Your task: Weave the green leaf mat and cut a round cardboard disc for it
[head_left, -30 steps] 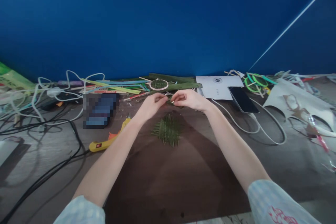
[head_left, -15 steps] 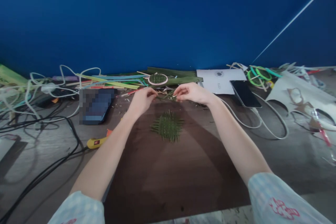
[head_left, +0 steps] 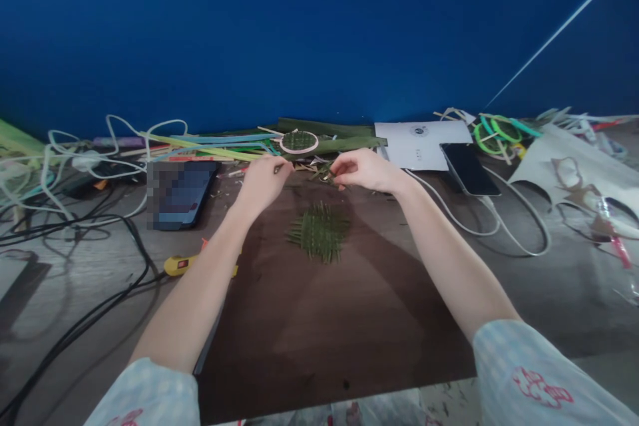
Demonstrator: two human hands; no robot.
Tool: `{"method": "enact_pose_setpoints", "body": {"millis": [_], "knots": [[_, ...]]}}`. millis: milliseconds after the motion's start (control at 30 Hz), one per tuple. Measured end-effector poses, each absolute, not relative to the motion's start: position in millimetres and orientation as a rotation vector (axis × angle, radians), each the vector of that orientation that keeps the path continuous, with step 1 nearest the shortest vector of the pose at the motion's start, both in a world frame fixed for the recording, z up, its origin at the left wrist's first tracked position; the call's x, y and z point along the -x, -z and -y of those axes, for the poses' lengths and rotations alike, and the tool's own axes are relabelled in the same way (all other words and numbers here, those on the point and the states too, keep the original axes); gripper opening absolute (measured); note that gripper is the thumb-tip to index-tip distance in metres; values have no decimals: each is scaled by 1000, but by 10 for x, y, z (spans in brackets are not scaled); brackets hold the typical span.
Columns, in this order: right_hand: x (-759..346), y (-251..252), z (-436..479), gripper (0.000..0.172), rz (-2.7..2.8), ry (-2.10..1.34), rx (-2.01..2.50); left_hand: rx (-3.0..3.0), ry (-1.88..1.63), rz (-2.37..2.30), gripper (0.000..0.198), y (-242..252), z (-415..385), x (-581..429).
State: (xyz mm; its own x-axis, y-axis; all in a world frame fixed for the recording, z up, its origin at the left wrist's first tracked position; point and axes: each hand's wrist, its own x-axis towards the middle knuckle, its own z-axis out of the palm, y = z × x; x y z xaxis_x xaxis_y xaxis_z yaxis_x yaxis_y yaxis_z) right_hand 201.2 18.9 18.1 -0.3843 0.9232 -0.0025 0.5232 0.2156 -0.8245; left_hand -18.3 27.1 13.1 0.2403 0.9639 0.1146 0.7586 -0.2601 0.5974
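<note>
A small woven mat of green leaf strips lies on the brown board, its strip ends sticking out all round. Beyond it, my right hand pinches some thin green leaf strips between thumb and fingers. My left hand is to the left, palm down, its fingers curled together. A small dark bit shows at its knuckles, too small to name. Behind the hands a round piece of green weaving in a pale hoop rests on long leaves.
At left are a dark phone-like device, a yellow cutter, black cables and tangled white cables. On the right lie white paper, a phone with its cable, and cut sheet material. A blue wall stands behind.
My left hand has shifted slightly left and turned over more, away from the strips near my right hand. The right hand stays almost in place. The woven mat has not moved on the board.
</note>
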Motion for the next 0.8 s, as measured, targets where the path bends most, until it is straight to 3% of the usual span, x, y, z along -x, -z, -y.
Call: {"method": "enact_pose_setpoints", "body": {"millis": [167,400,533,700,800], "knots": [[-1811,-211,-27,10,2126,-777,1356,-1754,-524,-1315,51,-145,-198,82],[-1671,-196,62,11,2355,-415,1345,-1665,-436,-1176,28,-134,-203,107],[-1729,-228,55,8,2325,-586,1308,-1794,-389,-1190,22,-152,-202,135],[-1831,-298,37,20,2223,-818,1350,-1971,-337,-1211,29,-172,-163,142],[-1841,-316,29,18,2232,-996,1375,-1991,-326,-1231,29,-187,-134,133]]}}
